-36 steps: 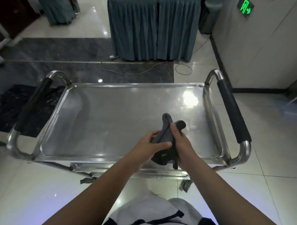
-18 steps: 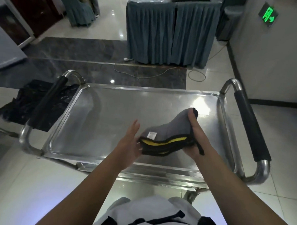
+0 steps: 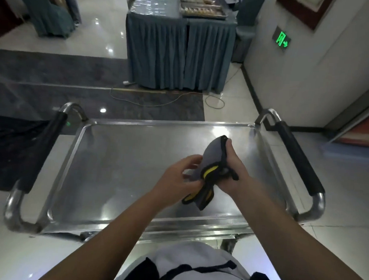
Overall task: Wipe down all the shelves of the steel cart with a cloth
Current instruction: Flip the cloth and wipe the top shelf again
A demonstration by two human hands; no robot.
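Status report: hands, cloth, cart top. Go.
Both hands, left and right, grip the grey, yellow-and-black-edged cloth, held above the steel cart's top shelf. Nothing obstructs.

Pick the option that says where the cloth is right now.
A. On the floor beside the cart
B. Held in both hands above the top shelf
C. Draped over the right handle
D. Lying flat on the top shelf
B: the right hand grips the cloth and the left hand holds its lower part, both above the top shelf of the cart, the cloth not lying on the steel.
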